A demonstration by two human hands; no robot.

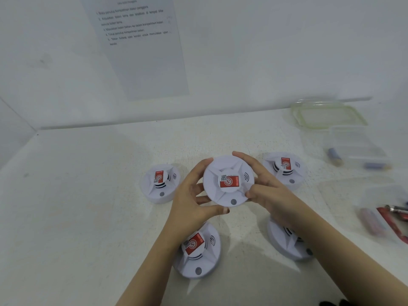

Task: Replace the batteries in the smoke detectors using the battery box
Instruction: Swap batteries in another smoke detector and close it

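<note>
smoke detector (228, 181) between left hand (194, 196), right hand (268, 191)

Person, two hands in view: left hand (193, 203) and right hand (270, 192), both bare. Left forearm (150, 261) and right forearm (331, 246) uncovered to the near edge. Left thumbnail (225, 210) short, plain. Dark patch (337, 303) at near right edge; clothing or not, cannot tell.

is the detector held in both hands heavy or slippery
Probably light and stiff: the held smoke detector is a plastic disc, gripped at its rim by the left hand and right hand. Its smooth shell may slip. Laid flat, it shouldn't roll.
</note>
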